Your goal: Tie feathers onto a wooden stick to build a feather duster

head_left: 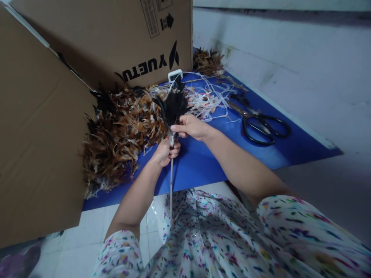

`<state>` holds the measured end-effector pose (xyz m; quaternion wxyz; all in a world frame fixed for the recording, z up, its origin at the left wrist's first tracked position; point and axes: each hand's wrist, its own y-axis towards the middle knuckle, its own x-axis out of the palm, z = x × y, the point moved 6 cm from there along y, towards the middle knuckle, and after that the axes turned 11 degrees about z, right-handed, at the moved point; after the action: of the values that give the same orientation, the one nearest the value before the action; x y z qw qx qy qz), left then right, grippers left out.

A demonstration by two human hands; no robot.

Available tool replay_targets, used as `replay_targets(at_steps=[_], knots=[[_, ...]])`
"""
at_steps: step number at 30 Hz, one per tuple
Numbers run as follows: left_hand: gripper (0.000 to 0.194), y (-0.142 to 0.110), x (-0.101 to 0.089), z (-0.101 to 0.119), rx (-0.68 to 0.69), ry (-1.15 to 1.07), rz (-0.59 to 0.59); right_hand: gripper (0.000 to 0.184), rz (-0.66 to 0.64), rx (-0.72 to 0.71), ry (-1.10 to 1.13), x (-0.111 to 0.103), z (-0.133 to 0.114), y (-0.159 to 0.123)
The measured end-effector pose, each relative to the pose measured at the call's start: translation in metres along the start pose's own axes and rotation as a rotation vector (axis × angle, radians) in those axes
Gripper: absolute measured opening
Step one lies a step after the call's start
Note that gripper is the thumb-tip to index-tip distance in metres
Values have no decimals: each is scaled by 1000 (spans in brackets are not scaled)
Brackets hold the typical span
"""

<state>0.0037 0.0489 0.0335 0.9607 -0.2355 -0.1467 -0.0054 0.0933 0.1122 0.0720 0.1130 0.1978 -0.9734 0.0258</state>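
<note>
A thin stick (171, 185) runs up from my lap, with dark feathers (174, 104) fanned out around its upper end. My left hand (166, 151) is closed around the stick just below the feathers. Over the feathers' base, my right hand (188, 127) pinches with thumb and fingers. White wrapping (172, 139) shows on the stick between my hands. A large heap of brown and black feathers (127, 131) lies to the left of my hands.
Black-handled scissors (261, 123) lie on the blue tabletop (197, 166) at the right. White strings (208, 98) are tangled behind my hands, near a white-framed object (175, 75). Big cardboard boxes (95, 38) stand left and behind. More feathers (208, 61) sit by the wall.
</note>
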Motion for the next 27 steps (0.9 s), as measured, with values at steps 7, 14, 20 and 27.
replay_targets(at_steps=[7,14,20,27], knots=[[16,3,-3,-1,-13,-56,-2,25,87,-23,-147,-3,5,3],[25,1,-1,-1,-31,-102,9,22,149,-25,-155,-2,7,3],[38,0,0,-2,6,-71,26,30,202,-49,-216,-4,8,4],[45,0,0,-4,72,-22,19,36,265,-176,-436,-10,12,11]])
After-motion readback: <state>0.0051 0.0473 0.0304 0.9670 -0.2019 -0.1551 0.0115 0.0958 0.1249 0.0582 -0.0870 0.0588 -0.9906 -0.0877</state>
